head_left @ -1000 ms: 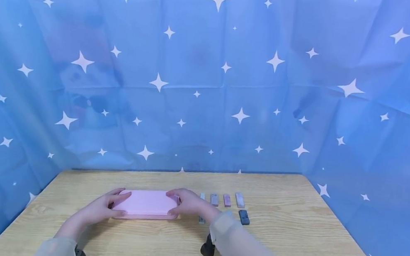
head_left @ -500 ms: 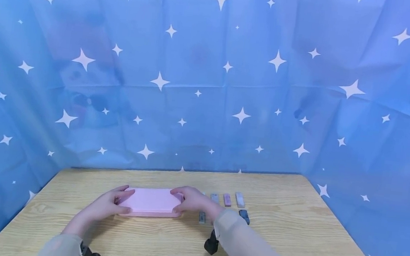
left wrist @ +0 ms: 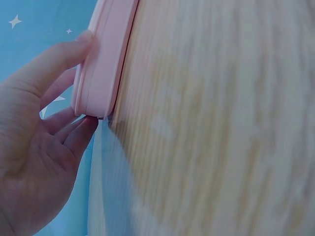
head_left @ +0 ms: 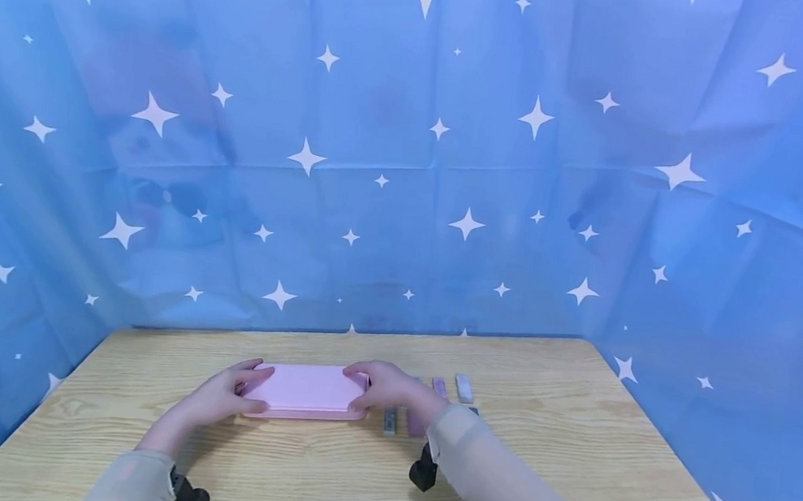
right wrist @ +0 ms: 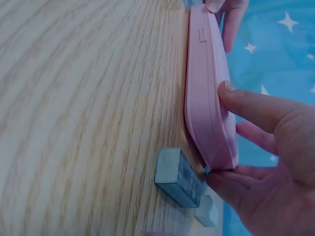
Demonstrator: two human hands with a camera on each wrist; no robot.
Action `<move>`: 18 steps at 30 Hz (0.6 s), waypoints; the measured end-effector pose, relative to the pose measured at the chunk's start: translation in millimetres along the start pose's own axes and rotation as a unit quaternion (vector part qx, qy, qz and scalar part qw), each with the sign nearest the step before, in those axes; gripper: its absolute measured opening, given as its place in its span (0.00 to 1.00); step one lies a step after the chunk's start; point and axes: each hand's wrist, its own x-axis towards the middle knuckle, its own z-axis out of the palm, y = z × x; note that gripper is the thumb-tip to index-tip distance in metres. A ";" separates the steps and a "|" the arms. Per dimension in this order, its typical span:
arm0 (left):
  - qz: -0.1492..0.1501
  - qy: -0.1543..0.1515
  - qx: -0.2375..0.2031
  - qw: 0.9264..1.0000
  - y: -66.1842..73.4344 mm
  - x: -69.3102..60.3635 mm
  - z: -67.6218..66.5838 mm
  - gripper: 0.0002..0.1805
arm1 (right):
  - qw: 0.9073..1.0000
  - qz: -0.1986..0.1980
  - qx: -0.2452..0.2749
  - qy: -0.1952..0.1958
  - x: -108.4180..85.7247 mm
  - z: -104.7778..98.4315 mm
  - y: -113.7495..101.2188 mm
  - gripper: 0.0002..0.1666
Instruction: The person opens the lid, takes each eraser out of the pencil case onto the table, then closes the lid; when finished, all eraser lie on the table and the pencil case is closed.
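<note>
A pink case (head_left: 306, 388), long and box-like with rounded corners, lies flat with its lid down. Its small latch faces the near side in the right wrist view. My left hand (head_left: 221, 391) grips the left end, the thumb (left wrist: 81, 44) on the lid's near edge and other fingers around the end. At the opposite end, my right hand (head_left: 387, 388) holds the case the same way, its thumb (right wrist: 246, 101) on the lid edge. The case sits at or just above the table; the frames do not settle whether it touches.
Several small rectangular blocks lie to the right: a grey-green block (head_left: 390, 421) beside the case, a purple block (head_left: 439, 387) and a pale block (head_left: 464, 388) farther back. My right forearm partly hides others. A blue star-patterned curtain (head_left: 375, 223) borders the wooden table (head_left: 319, 479).
Both hands have shifted the pink case to the right and slightly away from me. My right forearm now covers more of the dark block. The grip looks unchanged.
</note>
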 end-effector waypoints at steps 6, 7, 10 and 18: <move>-0.010 0.004 -0.003 1.000 -0.8 0.8 -0.2 0.36 | 1.000 0.001 0.002 0.000 0.3 0.5 1.3 0.37; -0.013 0.003 -0.004 1.000 -0.6 0.9 -0.1 0.36 | 1.000 0.002 0.003 -0.001 0.3 0.4 1.7 0.37; -0.009 0.002 0.000 1.000 0.5 1.1 -0.9 0.37 | 1.000 0.000 -0.001 0.000 -0.7 -0.7 2.8 0.37; 0.034 0.052 0.044 0.997 6.9 -0.1 -19.5 0.37 | 0.999 -0.031 -0.012 0.030 -18.5 -27.3 6.8 0.34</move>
